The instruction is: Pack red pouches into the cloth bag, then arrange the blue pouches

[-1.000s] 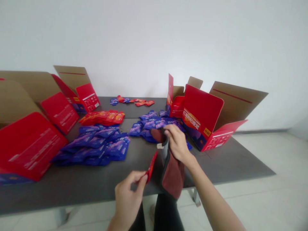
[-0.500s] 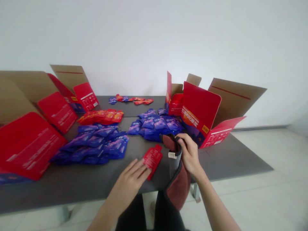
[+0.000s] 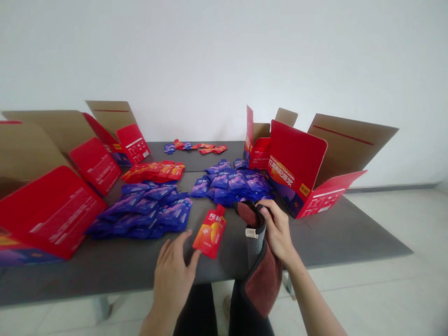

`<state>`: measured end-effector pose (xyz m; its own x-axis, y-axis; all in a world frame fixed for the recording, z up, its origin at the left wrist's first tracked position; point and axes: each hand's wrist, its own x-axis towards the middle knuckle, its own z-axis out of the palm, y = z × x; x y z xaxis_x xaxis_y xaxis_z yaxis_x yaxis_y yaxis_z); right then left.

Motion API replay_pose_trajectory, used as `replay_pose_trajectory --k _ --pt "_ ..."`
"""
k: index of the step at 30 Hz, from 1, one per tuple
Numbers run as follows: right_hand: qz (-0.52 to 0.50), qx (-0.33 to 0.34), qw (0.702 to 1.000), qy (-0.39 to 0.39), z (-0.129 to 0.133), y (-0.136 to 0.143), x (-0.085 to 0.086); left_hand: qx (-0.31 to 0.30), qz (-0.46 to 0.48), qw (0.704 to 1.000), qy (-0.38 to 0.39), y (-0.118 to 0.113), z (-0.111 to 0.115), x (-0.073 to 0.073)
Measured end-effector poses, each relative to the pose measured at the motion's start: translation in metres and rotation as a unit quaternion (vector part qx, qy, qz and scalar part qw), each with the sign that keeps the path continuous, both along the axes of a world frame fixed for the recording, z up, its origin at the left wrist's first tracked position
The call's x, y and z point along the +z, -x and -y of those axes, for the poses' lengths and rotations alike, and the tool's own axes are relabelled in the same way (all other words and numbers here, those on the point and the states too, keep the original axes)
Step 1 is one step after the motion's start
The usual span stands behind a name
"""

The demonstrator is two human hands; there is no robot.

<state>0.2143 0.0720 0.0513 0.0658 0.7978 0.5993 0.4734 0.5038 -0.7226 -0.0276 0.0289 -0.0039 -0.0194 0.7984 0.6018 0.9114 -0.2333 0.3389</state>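
A red and orange pouch (image 3: pixel 210 232) lies front side up near the table's front edge, its spout end pointing away from me. My left hand (image 3: pixel 176 263) is just left of it, thumb and fingers apart, with the thumb tip at the pouch's lower left corner. In my right hand (image 3: pixel 276 226) is a reddish-brown cloth (image 3: pixel 265 284) with dark edging, a grey underside and a white label. The cloth is bunched at its top and hangs over the front edge. Beyond lie a pile of blue pouches (image 3: pixel 231 182) and another blue pile (image 3: pixel 143 210) to the left.
Open red cartons (image 3: pixel 297 154) stand at the right, and more open cartons (image 3: pixel 52 210) at the left. Red pouches (image 3: pixel 154 171) sit behind the left blue pile. Small pouches (image 3: pixel 213 149) lie at the back of the grey table (image 3: pixel 353 233).
The red pouch has turned over from its printed-text back to its fruit-picture front. My left hand has drawn back left off it. My right hand keeps its hold on the cloth.
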Motion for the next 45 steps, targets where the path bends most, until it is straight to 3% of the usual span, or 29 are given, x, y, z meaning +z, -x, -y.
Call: replay_pose_trajectory --k 2,5,9,12,16,19,22,25,29,33,36,39,41,45 --pt "0.000 0.013 1.000 0.002 0.001 0.004 -0.002 -0.049 -0.103 0.993 -0.041 0.003 0.000 -0.001" --pt "0.005 0.032 0.999 -0.002 0.003 0.008 -0.003 -0.138 -0.207 0.968 -0.040 0.005 -0.005 0.001" --pt "0.022 0.044 0.998 -0.025 0.007 0.014 0.002 -0.186 -0.226 0.955 -0.043 0.008 -0.014 0.002" --pt "0.115 0.109 0.987 -0.012 0.008 0.030 0.011 -0.213 -0.233 0.947 -0.056 0.007 -0.014 0.002" --pt "0.376 0.166 0.912 0.021 0.000 0.064 0.007 -0.233 -0.215 0.947 -0.058 -0.002 -0.004 0.004" --pt "0.480 0.179 0.858 0.029 -0.016 0.083 -0.006 -0.234 -0.217 0.946 -0.050 -0.008 0.003 0.005" --pt "0.522 0.135 0.840 0.057 -0.038 0.090 -0.009 -0.226 -0.247 0.941 -0.060 -0.011 0.005 0.005" --pt "0.542 0.075 0.832 0.087 -0.051 0.089 0.001 -0.211 -0.263 0.941 -0.032 -0.012 0.006 0.006" --pt "0.513 0.091 0.853 0.034 -0.031 0.083 0.014 -0.192 -0.254 0.948 0.013 -0.015 0.007 0.007" --pt "0.502 0.151 0.851 0.016 -0.013 0.080 0.004 -0.194 -0.254 0.947 0.005 -0.018 0.007 0.007" --pt "0.513 0.129 0.847 0.057 -0.028 0.080 -0.009 -0.208 -0.242 0.948 -0.018 -0.019 0.003 0.010" --pt "0.516 0.075 0.849 0.080 -0.048 0.074 -0.011 -0.221 -0.230 0.946 -0.060 -0.015 -0.001 0.020" --pt "0.484 0.046 0.871 0.068 -0.050 0.064 -0.004 -0.214 -0.219 0.947 -0.098 -0.009 -0.006 0.034" --pt "0.288 -0.007 0.957 -0.040 -0.026 0.031 0.016 -0.166 -0.223 0.938 -0.208 0.009 -0.023 0.073"
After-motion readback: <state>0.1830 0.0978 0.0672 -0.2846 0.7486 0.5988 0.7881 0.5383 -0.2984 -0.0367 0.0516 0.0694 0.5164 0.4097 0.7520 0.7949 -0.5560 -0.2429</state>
